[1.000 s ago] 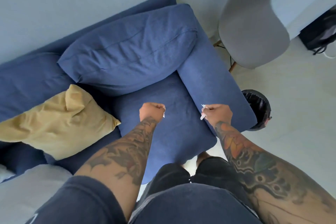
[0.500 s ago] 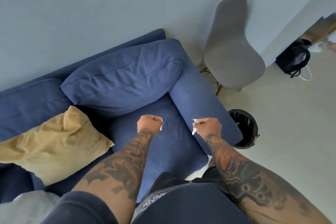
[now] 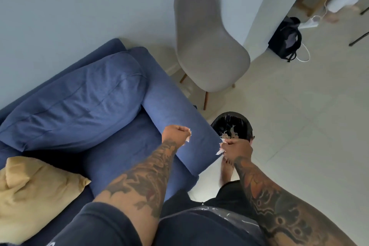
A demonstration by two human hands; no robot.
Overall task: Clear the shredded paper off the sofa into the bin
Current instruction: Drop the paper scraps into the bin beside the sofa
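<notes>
Left hand (image 3: 175, 135) is curled into a fist over the blue woven-fabric sofa (image 3: 171, 110), above its rounded armrest, with white crumpled shredded paper scraps (image 3: 188, 136) poking out past the knuckles. Right hand (image 3: 236, 149) is also fisted, fingers wrapped round a second wad of thin white paper strips (image 3: 220, 150) that stick out on the thumb side. This hand sits at the near rim of the round black bin with a glossy plastic liner (image 3: 241, 124), just beside the sofa armrest's end. Pale curly shreds (image 3: 229, 133) lie inside the bin on the liner. Both forearms are heavily tattooed.

Sofa seat surface looks bare of paper, though the view is soft and small bits may not show. A plump blue back cushion (image 3: 75, 102) with a seam line leans on the sofa back. A mustard-yellow soft throw pillow (image 3: 34, 191), creased, lies on the seat at left. A grey moulded shell chair with wooden legs (image 3: 205, 46) stands behind the bin on the pale tiled floor (image 3: 309, 126). A black fabric backpack (image 3: 285, 40) sits against the white wall corner, a white cord looped beside it.
</notes>
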